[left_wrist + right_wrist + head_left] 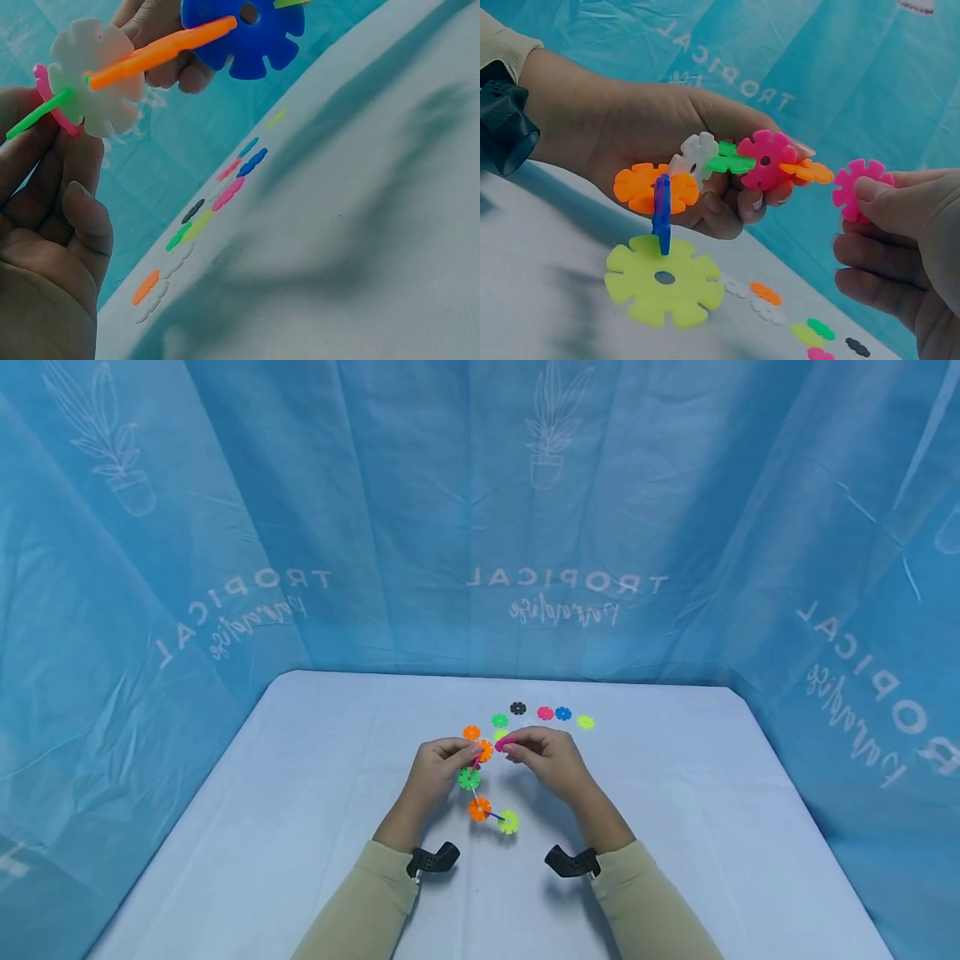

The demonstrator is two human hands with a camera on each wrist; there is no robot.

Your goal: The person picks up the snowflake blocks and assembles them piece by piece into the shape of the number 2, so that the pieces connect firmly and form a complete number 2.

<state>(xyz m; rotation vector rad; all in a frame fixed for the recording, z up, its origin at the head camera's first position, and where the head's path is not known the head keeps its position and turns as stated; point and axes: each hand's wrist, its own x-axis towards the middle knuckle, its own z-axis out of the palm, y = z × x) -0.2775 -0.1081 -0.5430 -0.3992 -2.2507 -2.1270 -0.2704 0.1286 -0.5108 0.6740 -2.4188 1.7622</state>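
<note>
A chain of notched, flower-shaped plastic discs hangs from my left hand (435,768), whose fingers pinch its upper end near a pink disc (761,172) and an orange disc (817,172). Below these the chain runs through a green disc (731,159), a white disc (700,150), another orange disc (634,187) and a blue disc (661,214) to a yellow-green disc (630,285) at the bottom. Between thumb and fingers, my right hand (551,760) pinches a loose pink disc (847,191). This disc is close to the chain's orange end, with a small gap between them.
Loose discs lie on the white table (337,777) beyond the hands, among them black (518,708), pink (545,713), blue (563,713), yellow-green (586,722), green (499,720) and orange (471,732). Clear or white ones (767,311) lie near the orange one. Blue curtains (465,527) surround the table.
</note>
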